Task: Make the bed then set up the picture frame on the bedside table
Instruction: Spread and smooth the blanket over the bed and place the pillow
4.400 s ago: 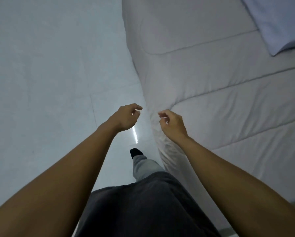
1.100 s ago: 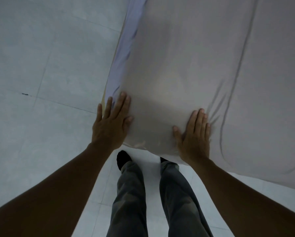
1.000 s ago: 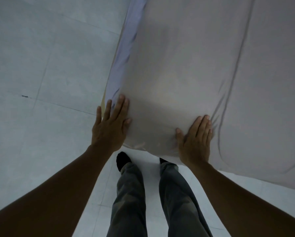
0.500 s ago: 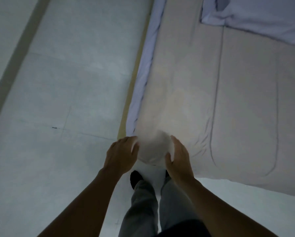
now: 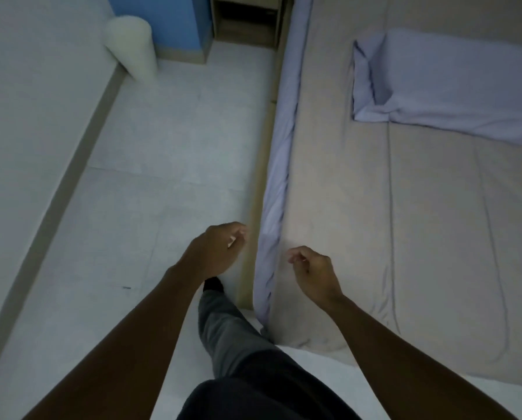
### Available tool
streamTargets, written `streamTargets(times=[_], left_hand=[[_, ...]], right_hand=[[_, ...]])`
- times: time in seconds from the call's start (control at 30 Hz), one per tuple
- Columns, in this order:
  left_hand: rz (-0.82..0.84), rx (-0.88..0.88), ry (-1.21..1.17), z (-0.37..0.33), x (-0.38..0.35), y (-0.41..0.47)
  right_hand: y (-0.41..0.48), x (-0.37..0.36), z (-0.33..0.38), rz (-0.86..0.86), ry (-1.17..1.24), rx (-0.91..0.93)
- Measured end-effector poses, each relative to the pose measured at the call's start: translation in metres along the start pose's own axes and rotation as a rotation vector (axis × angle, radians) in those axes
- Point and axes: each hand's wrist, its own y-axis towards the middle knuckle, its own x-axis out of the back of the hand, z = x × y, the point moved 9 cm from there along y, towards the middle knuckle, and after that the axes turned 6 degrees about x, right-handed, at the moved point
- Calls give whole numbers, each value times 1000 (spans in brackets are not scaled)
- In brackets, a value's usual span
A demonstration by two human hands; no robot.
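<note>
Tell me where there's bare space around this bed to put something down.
The floor is bare between the wall skirting and the bed frame. The comforter is bare below the pillow. It is tighter by the white bin and bedside table.

Open floor (image 5: 168, 165) runs alongside the bed (image 5: 338, 177); a white bin (image 5: 132, 47) blocks the far corner.
</note>
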Motion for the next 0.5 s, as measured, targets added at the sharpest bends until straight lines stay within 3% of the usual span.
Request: streamTargets(times=[0.23, 0.5], left_hand=[[-24, 121, -213, 17, 127, 93], [-49, 21, -262, -7, 251, 198]], right_hand=[[115, -22, 90, -142, 302, -109], [262, -19, 218, -244, 478, -39]])
